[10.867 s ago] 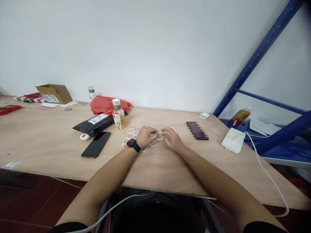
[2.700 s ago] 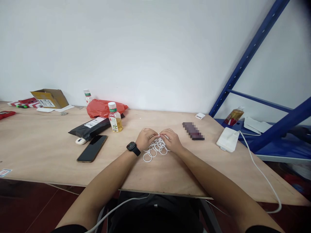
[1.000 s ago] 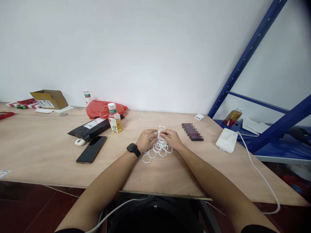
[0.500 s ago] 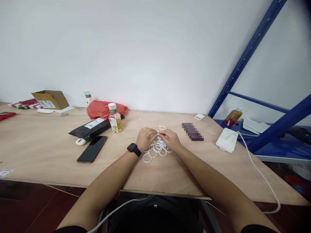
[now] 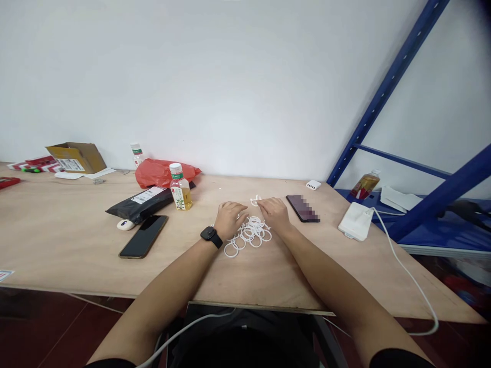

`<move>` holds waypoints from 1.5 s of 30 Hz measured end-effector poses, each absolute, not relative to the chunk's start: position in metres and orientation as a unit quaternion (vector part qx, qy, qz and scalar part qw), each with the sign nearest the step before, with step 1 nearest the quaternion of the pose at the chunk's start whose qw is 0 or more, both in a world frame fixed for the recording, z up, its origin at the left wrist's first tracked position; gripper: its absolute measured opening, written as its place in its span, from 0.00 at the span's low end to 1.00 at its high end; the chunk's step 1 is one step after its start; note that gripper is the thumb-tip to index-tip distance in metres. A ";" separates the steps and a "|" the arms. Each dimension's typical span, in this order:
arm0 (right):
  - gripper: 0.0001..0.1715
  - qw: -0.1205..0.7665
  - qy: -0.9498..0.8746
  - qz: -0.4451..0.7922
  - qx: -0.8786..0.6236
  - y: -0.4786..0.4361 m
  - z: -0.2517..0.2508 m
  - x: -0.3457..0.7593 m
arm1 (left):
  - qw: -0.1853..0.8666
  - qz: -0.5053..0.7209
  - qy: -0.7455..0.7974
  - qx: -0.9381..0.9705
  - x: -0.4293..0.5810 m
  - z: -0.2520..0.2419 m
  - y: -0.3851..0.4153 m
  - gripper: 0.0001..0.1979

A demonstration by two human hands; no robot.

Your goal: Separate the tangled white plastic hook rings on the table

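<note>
Two bare hands rest apart on a plywood worktop [image 5: 76,240]: the left hand [image 5: 229,220], a black smartwatch [image 5: 209,234] at its wrist, and the right hand [image 5: 273,213] lie curled, palms down, on either side of a loose heap of white plastic rings [image 5: 249,232], neither visibly pinching one (a lone ring [image 5: 255,201] sits just beyond the heap). Bare forearms [image 5: 172,286] angle inward from the near edge.

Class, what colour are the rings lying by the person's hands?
The rings are white; they show best in the head view.
</note>
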State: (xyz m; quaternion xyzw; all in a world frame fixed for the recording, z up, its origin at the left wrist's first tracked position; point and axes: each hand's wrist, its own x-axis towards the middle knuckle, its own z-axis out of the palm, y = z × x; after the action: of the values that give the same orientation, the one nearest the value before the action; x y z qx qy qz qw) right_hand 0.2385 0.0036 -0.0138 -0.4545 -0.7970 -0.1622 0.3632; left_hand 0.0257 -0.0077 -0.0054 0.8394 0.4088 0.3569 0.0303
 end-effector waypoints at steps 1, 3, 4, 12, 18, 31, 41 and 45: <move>0.14 0.333 -0.795 -0.171 -0.477 0.008 -0.014 0.243 | 0.035 0.340 0.412 0.845 0.024 -0.007 -0.007 0.12; 0.14 0.288 -0.790 -0.166 -0.515 0.013 -0.016 0.250 | 0.045 0.306 0.420 0.853 0.022 -0.010 -0.006 0.13; 0.14 0.278 -0.788 -0.153 -0.527 0.015 -0.017 0.252 | 0.049 0.290 0.423 0.857 0.021 -0.011 -0.005 0.13; 0.15 0.276 -0.840 0.039 -0.466 0.002 -0.026 0.255 | 0.059 0.215 0.421 0.879 0.018 -0.013 -0.008 0.13; 0.17 0.293 -0.806 0.051 -0.512 0.006 -0.028 0.259 | 0.061 0.199 0.435 0.876 0.018 -0.007 -0.012 0.13; 0.23 0.216 -0.733 -0.018 -0.645 0.069 -0.046 0.274 | 0.006 0.186 0.465 0.865 0.017 -0.009 -0.009 0.17; 0.21 0.362 -0.797 0.042 -0.482 0.060 -0.035 0.243 | 0.036 0.203 0.423 0.882 0.016 -0.006 -0.010 0.14; 0.19 0.369 -0.801 0.064 -0.467 0.022 -0.026 0.260 | 0.037 0.202 0.420 0.884 0.016 -0.006 -0.008 0.13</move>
State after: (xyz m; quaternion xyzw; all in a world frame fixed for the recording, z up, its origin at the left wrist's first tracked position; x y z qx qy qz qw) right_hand 0.2604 0.0224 -0.0265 -0.4666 -0.8011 0.0644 0.3693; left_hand 0.0163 -0.0084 -0.0057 0.8841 0.4198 0.2021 0.0369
